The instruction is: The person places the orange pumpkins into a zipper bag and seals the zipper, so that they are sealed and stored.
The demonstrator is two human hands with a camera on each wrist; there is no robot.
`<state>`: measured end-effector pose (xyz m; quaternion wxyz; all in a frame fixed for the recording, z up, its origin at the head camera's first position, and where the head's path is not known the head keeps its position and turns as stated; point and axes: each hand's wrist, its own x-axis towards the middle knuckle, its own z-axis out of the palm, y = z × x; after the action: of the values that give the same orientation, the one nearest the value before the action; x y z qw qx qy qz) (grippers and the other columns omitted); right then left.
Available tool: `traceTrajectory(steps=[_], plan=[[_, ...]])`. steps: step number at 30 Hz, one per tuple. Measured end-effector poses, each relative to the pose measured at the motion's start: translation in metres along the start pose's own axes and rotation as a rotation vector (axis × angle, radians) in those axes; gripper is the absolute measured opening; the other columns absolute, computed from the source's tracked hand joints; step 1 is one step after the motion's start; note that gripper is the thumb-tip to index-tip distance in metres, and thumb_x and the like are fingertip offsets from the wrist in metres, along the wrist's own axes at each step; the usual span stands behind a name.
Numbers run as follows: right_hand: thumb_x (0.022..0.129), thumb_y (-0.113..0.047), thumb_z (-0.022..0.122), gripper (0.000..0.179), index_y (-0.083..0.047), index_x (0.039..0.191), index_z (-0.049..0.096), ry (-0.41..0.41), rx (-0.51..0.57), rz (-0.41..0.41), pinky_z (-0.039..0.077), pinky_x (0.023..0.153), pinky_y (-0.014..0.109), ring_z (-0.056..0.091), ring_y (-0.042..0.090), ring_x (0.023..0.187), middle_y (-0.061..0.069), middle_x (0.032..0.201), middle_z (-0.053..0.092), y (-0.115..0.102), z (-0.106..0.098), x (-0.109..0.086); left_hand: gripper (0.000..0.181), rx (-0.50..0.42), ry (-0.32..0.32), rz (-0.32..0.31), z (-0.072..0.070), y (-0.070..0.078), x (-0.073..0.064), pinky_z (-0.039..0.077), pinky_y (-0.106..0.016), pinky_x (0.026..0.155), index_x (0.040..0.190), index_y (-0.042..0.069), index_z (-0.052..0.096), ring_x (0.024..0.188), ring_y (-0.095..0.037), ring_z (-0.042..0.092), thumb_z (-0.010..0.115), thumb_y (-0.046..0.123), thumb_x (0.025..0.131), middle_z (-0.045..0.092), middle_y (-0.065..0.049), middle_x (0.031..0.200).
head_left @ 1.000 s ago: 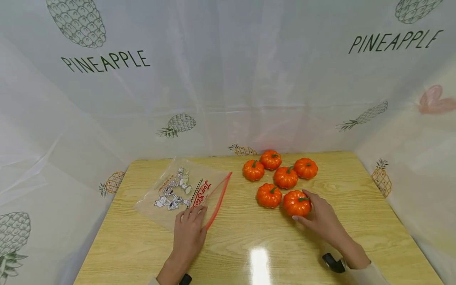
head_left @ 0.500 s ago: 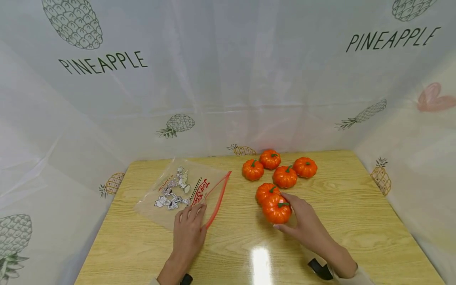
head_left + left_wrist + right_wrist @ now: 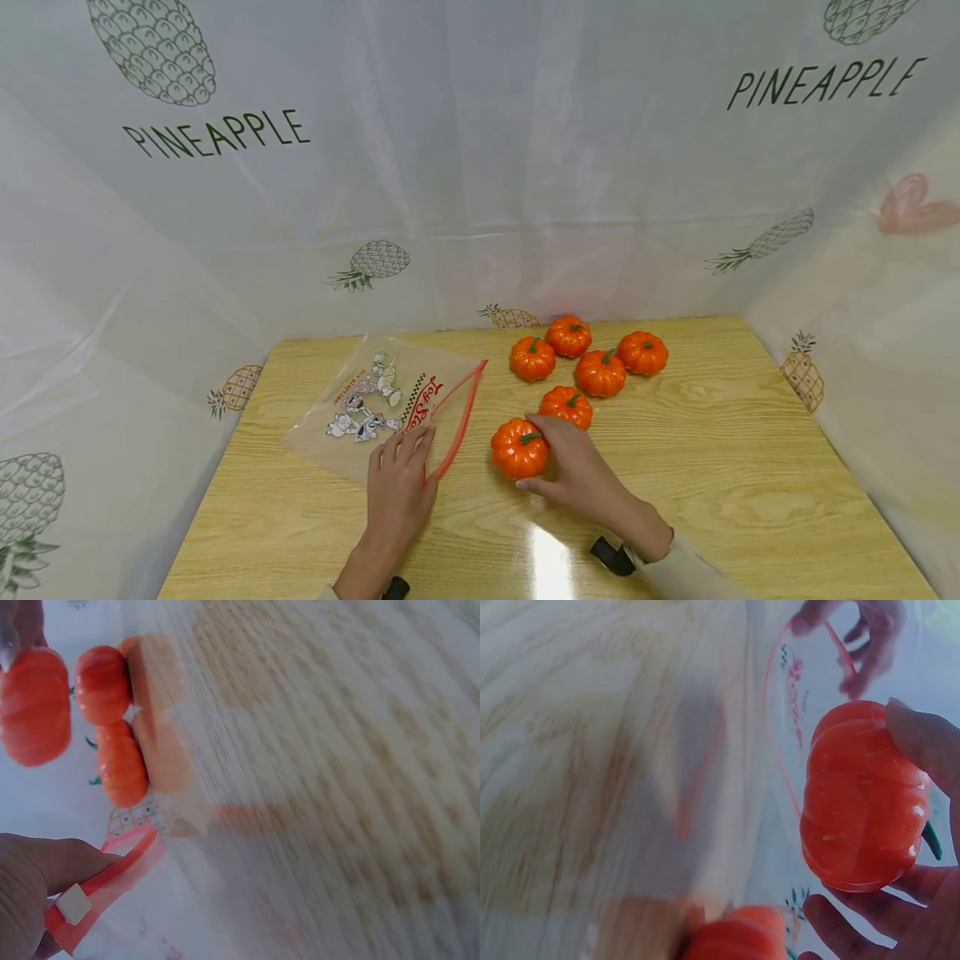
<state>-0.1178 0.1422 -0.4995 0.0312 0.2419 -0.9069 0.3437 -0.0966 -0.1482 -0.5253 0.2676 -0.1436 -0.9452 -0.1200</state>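
A clear zip bag [image 3: 405, 358] with a red zip edge and printed cartoon figures lies at the left of the table. My left hand [image 3: 401, 483] grips the bag near its red edge [image 3: 112, 881], thumb on that edge in the left wrist view. The bag's mouth stands slightly parted in the right wrist view. Between thumb and fingers, my right hand [image 3: 581, 471] holds a small orange toy pumpkin [image 3: 517, 450] with a green stem. This pumpkin [image 3: 862, 802] is lifted, to the right of the bag and apart from it.
Just beyond my right hand sits another pumpkin [image 3: 566, 406]. Several more, including one near the centre [image 3: 600, 373] and one at the right [image 3: 642, 353], stand towards the back of the wooden table [image 3: 712, 433]. A pineapple-print sheet [image 3: 480, 167] rises behind.
My right hand has lifted the pumpkin from the front right of the group and carried it left, towards the bag. The left hand stays at the bag's edge.
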Motion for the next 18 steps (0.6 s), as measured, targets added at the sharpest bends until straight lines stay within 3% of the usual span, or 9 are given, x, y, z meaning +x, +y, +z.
traceTrajectory(steps=[7, 13, 18], plan=[[0.082, -0.036, 0.092, 0.089, -0.003, 0.154, 0.051, -0.043, 0.044, -0.014, 0.039, 0.115, 0.064, 0.053, 0.042, 0.139, 0.015, 0.150, 0.059, -0.005, 0.021, 0.016, 0.070, -0.068, -0.032, -0.059, 0.001, 0.000, 0.000, 0.045, -0.052, 0.097, 0.130, 0.002, 0.074, 0.120, -0.035, 0.059, 0.097, 0.005, 0.064, 0.069, -0.010, 0.129], [0.082, -0.035, 0.092, 0.089, -0.002, 0.154, 0.050, -0.055, 0.066, -0.017, 0.037, 0.118, 0.062, 0.052, 0.040, 0.141, 0.015, 0.152, 0.058, -0.013, 0.035, 0.029, 0.075, -0.085, -0.033, -0.070, 0.000, 0.002, 0.001, 0.045, -0.052, 0.099, 0.133, 0.003, 0.072, 0.122, -0.036, 0.059, 0.098, 0.002, 0.062, 0.069, -0.009, 0.130], [0.082, -0.034, 0.092, 0.088, -0.002, 0.153, 0.051, -0.057, 0.066, -0.035, 0.041, 0.114, 0.060, 0.054, 0.039, 0.136, 0.015, 0.150, 0.059, -0.019, 0.047, 0.039, 0.075, -0.072, -0.036, -0.063, -0.002, 0.004, 0.002, 0.045, -0.052, 0.100, 0.133, 0.003, 0.072, 0.122, -0.036, 0.058, 0.098, 0.003, 0.062, 0.069, -0.009, 0.131]])
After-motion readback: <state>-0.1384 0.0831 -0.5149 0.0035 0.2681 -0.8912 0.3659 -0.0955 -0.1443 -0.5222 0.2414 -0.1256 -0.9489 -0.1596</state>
